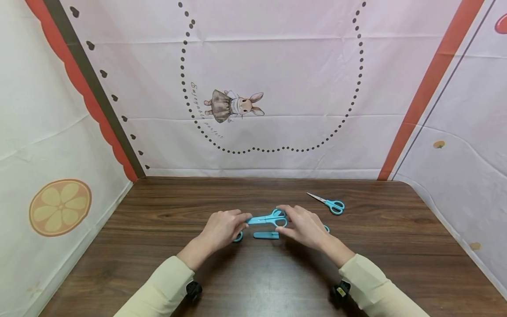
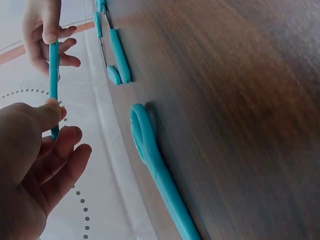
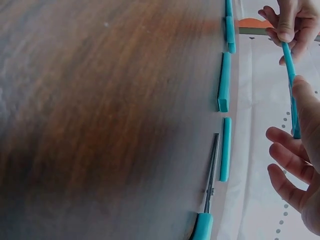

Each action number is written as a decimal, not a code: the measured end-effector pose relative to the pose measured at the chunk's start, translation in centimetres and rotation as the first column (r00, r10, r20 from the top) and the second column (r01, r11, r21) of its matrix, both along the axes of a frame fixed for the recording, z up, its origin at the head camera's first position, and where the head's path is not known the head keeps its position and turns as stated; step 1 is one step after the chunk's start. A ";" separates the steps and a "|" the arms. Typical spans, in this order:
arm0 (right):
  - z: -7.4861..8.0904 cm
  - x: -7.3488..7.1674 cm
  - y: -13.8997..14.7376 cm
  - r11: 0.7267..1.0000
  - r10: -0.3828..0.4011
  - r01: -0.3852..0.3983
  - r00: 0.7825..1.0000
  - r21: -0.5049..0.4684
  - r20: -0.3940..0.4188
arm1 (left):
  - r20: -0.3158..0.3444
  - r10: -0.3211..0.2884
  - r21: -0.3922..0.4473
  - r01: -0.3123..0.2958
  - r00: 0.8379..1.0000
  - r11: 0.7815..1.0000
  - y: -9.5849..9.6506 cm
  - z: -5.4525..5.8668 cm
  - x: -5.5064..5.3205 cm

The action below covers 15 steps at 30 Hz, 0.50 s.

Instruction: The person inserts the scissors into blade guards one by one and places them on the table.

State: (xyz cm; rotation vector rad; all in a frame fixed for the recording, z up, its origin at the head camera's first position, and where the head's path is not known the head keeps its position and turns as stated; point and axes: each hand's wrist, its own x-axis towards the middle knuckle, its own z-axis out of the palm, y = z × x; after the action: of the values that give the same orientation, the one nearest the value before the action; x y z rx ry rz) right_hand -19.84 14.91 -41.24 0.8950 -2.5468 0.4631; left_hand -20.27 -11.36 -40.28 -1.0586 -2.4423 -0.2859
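Observation:
Above the table, both hands hold one pair of light-blue scissors, blades inside a blue sheath. My left hand pinches the sheath's closed end between thumb and finger. At the handle loops, my right hand grips the scissors, its thumb on the near side. Below them a loose blue sheath lies on the table. Beside the left hand are sheathed scissors, mostly hidden in the head view. Under the right hand lie bare-bladed scissors and another blue sheath.
Another bare pair of blue scissors lies farther back on the right, its tip pointing left. The brown wooden table ends at a printed cloth hung behind it and along both sides.

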 end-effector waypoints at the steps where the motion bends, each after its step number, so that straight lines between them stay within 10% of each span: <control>1: 0.0 0.0 -0.1 1.000 0.000 0.000 1.000 -0.004 0.002 | 0.001 0.002 -0.003 -0.002 1.000 1.000 0.0 0.0 0.0; 15: 0.2 0.0 -0.6 0.999 -0.035 0.035 0.999 0.002 0.001 | 0.093 0.028 -0.013 -0.027 0.995 1.000 -0.8 0.5 -0.2</control>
State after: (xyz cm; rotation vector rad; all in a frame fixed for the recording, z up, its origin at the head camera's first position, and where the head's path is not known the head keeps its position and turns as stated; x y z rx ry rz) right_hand -19.85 14.27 -41.03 0.8496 -2.5595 0.4507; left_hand -20.47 -12.14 -39.82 -1.0373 -2.5420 -0.3182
